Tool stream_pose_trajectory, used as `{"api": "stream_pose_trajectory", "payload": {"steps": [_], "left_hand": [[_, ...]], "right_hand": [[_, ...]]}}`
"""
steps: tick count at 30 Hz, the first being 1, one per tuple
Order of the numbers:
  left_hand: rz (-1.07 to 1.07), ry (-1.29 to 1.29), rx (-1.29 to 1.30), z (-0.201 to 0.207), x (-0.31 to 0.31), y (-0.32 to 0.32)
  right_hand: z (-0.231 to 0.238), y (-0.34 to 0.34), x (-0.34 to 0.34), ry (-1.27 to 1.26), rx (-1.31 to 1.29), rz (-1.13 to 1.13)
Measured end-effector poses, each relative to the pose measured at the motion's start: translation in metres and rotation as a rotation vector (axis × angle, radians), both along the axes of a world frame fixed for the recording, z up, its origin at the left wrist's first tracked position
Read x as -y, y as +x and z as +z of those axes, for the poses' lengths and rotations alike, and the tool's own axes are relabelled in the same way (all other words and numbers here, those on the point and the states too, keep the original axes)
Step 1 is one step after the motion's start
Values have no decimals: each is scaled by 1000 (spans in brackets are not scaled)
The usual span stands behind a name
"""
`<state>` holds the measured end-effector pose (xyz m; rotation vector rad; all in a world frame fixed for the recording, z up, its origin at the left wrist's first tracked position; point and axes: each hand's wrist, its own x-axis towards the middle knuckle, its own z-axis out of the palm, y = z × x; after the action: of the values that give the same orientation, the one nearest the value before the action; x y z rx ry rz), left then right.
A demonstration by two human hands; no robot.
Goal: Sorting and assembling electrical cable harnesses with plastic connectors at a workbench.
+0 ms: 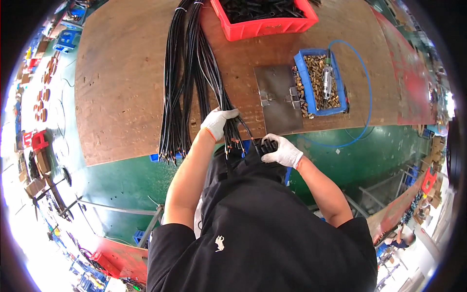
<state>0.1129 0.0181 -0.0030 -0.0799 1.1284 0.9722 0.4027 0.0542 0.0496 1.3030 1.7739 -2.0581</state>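
Note:
My left hand [217, 122], in a white glove, is closed around a bundle of black cables [214, 80] at the table's near edge. Bare copper ends stick out below the fingers. More black cables [171, 112] lie beside it on the left, their stripped ends hanging over the edge. My right hand [286, 153], also gloved, grips several short black ribbed sleeves [268, 145] above my lap. One cable from the bundle slants toward these sleeves; whether its end is inside one I cannot tell.
The brown wooden table [121, 92] carries a red bin [267, 27] of black sleeves at the far side. To the right are a dark metal plate [277, 87] and a blue bin [305, 80] of brass fittings, with a tool [327, 82] on a blue air hose [370, 92].

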Motion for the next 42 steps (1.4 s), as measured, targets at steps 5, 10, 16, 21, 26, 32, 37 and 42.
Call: {"api": "stream_pose_trajectory", "payload": {"steps": [5, 10, 16, 21, 26, 32, 37, 42], "left_hand": [[3, -8, -27, 3, -3, 0], [2, -13, -143, -1, -7, 6], [19, -29, -120, -4, -2, 6], [-28, -27, -386, -28, 18, 1], [68, -87, -247, 3, 21, -16], [109, -75, -11, -4, 28, -29], [93, -88, 7, -17, 30, -29], [20, -77, 5, -12, 23, -30]], "right_hand": [[0, -13, -6, -61, 90, 9], [-20, -22, -9, -248, 70, -138], [-27, -58, -31, -195, 51, -146], [-49, -113, -69, -173, 68, -125], [-74, -153, -109, 4, -8, -195], [-61, -144, -107, -110, -69, -185], [-14, -104, -75, -302, 47, -124], [-10, -61, -45, -260, 104, -63]]}}
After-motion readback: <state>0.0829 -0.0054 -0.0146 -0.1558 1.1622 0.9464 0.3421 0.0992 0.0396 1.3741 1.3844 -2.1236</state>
